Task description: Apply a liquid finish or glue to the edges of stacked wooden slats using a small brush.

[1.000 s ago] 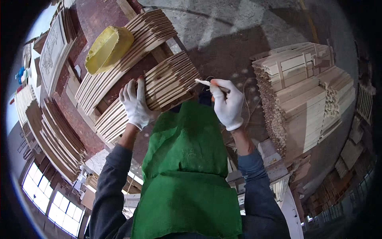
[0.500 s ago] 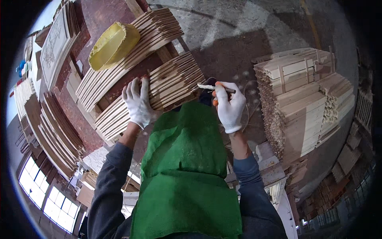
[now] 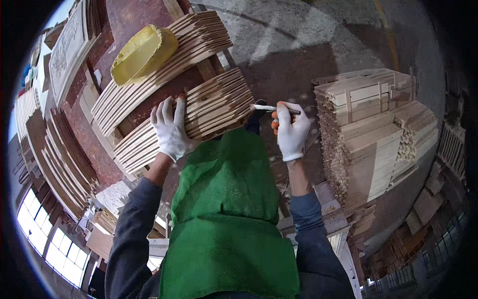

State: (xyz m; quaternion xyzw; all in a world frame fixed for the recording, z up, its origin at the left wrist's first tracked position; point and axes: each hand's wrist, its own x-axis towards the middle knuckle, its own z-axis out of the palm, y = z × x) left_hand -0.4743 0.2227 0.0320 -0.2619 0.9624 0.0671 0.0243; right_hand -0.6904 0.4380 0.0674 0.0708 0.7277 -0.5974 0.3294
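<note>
My left hand (image 3: pixel 172 130), in a white glove, lies on the nearer row of wooden slats (image 3: pixel 219 102). Its fingers are stretched out and it grips nothing. Off the right end of that row, my right hand (image 3: pixel 292 133) is closed around a thin, white-coated brush (image 3: pixel 265 107). The brush's pale tip points left, at or very near the slat ends; contact cannot be made out. Orange shows on the fingertips of the right glove. On the farther row of slats (image 3: pixel 201 37) rests a cut-open yellow plastic container (image 3: pixel 167 44) with something pale inside.
A green apron (image 3: pixel 226 199) covers my front. Both rows lie on a reddish-brown worktop (image 3: pixel 127 15). Tall stacks of pale boards (image 3: pixel 371 139) stand on the floor to the right. Curved wooden pieces (image 3: pixel 64 154) and a carved panel (image 3: pixel 69 55) are at the left.
My right hand has moved slightly right and up with the brush, whose tip now sits by the slat ends. My left hand stays on the slats. The view has shifted a little.
</note>
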